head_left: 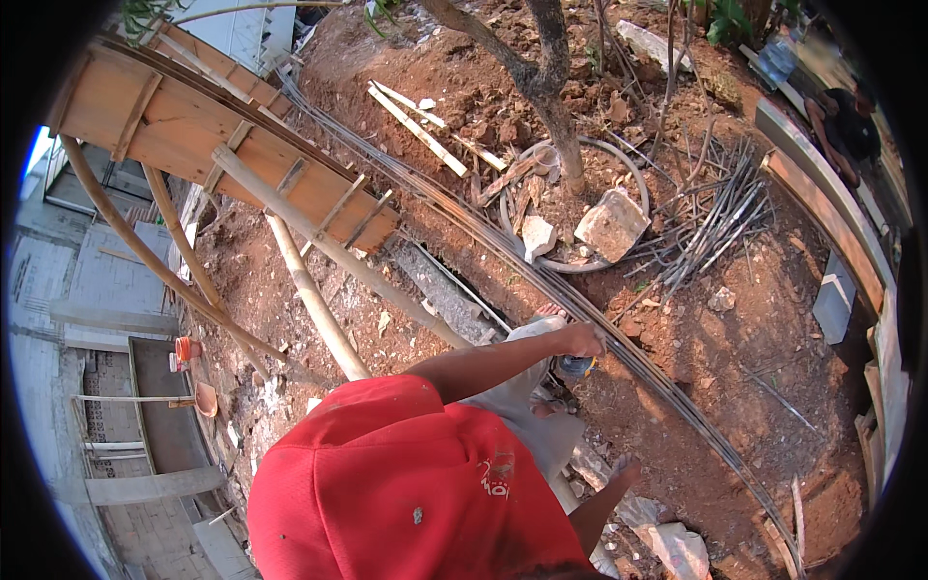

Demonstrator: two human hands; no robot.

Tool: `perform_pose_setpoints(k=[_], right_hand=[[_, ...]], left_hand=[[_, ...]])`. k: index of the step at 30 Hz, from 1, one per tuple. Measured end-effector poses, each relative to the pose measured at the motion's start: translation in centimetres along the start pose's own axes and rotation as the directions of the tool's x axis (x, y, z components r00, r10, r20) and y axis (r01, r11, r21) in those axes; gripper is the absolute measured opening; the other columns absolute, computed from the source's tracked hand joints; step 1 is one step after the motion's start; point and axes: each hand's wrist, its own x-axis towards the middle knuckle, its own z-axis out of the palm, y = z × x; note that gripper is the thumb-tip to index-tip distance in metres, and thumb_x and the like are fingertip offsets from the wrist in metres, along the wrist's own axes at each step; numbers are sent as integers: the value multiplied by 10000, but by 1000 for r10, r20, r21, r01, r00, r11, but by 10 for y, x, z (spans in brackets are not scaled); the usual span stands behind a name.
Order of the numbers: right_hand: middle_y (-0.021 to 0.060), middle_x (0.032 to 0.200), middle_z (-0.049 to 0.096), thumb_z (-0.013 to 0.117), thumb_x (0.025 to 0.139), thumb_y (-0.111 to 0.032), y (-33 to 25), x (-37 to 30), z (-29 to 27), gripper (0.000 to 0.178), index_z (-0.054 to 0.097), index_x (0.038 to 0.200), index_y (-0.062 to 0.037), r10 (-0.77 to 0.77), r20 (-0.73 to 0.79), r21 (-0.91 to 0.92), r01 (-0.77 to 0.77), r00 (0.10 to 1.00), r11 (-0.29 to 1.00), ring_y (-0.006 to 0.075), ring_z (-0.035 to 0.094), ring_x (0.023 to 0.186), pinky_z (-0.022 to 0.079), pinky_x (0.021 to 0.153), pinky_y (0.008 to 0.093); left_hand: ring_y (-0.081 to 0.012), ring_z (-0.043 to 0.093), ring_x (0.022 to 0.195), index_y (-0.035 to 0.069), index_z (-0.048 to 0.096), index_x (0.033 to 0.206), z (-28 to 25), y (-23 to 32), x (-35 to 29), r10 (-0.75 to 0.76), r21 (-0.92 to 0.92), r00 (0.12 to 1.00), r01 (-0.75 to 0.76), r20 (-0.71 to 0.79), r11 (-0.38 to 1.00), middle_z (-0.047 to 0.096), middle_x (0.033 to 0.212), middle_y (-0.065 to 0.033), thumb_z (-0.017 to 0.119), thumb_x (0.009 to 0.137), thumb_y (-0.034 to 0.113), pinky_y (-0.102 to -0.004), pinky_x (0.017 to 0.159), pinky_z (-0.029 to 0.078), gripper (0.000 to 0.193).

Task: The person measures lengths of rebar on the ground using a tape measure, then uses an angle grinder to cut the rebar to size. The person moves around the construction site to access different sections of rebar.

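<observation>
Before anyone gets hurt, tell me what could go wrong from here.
The left hand appears close to the long metal rods; if they shift, it could get pinched or scraped. A slanted wooden pole appears close to the red shirt, so a bump from the wearer might dislodge it.

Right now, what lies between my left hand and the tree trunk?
Between your left hand and the tree trunk, the head view shows long metal rods, reddish soil and the grey hoop's rim.
</observation>
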Motion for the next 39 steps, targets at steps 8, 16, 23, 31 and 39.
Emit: perform_pose_setpoints(k=[8,16,23,31,39], right_hand=[[73,916,716,658,915,-126,86,82,174,192,689,1092,-60,26,297,380,-143,955,914,211,681,700,535,567,330],[212,1199,675,854,781,-237,63,81,284,635,597,1311,-2,-377,-65,-443,312,924,840,397,660,1105,533,935,460],[156,1132,712,882,753,-250,51,77,319,588,628,1242,-42,-480,-144,-498,356,866,791,349,663,1113,517,939,466],[109,948,758,848,792,-240,66,87,323,303,727,1027,-93,-480,-8,-401,437,877,805,291,726,934,548,835,397],[111,1001,741,829,810,-192,52,68,330,291,726,1062,-91,-645,-48,-465,555,762,690,318,686,965,528,869,409]], left_hand=[[-390,608,1251,-78,571,1315,23,-43,154,-342,751,926,109,163,652,570,1385,-291,730,756,685,-483,1012,517,959],[-404,539,1333,235,246,1621,57,-100,235,-415,858,893,69,174,509,494,1489,-267,590,876,496,-497,1073,458,861],[-410,529,1347,306,217,1623,81,-111,263,-402,905,887,-38,226,425,503,1475,-278,596,893,520,-490,1081,459,850],[-373,577,1303,255,362,1581,110,-113,284,-322,822,888,-100,328,560,586,1419,-216,639,816,348,-475,1079,465,819],[-367,631,1221,416,382,1542,108,-120,310,-293,806,880,-152,374,573,668,1290,-194,649,876,423,-450,1051,496,718]])
